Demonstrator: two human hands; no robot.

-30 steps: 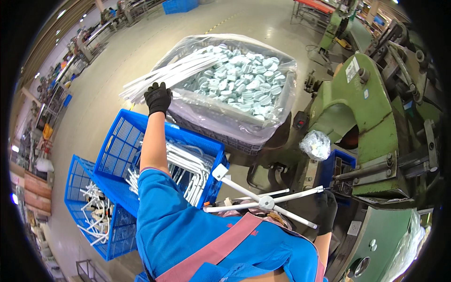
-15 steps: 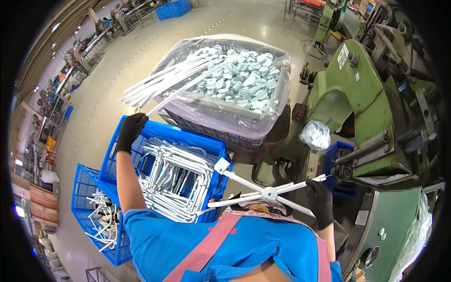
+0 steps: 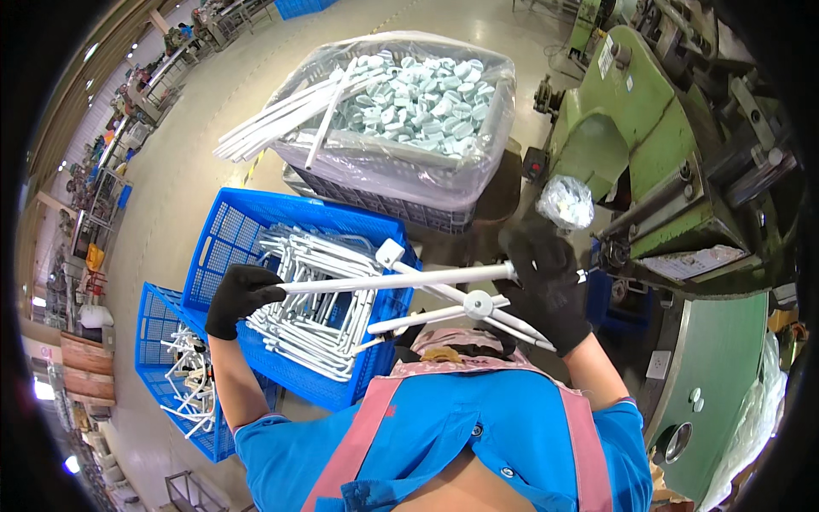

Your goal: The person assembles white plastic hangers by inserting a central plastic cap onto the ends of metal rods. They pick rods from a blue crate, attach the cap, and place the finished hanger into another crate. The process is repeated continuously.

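Note:
My left hand (image 3: 241, 295), in a black glove, grips one end of a long white rod (image 3: 401, 278). The rod lies level across my chest, over a blue crate (image 3: 223, 232), and its far end reaches my right hand (image 3: 547, 287). That hand, also black-gloved, holds a white cross-shaped assembly (image 3: 478, 305) of rods joined at a round hub, just below the long rod. The crate under my left hand is full of bent white metal frames (image 3: 311, 317).
A large lined bin (image 3: 478, 183) of pale green caps and white rods (image 3: 281, 115) stands beyond the crate. A second blue crate (image 3: 158, 317) with white parts sits at lower left. A green press machine (image 3: 665, 162) fills the right side.
My left hand has come back from the bundle of rods at the bin, now gripping one rod and laying it across toward my right hand. The right hand kept the cross-shaped assembly.

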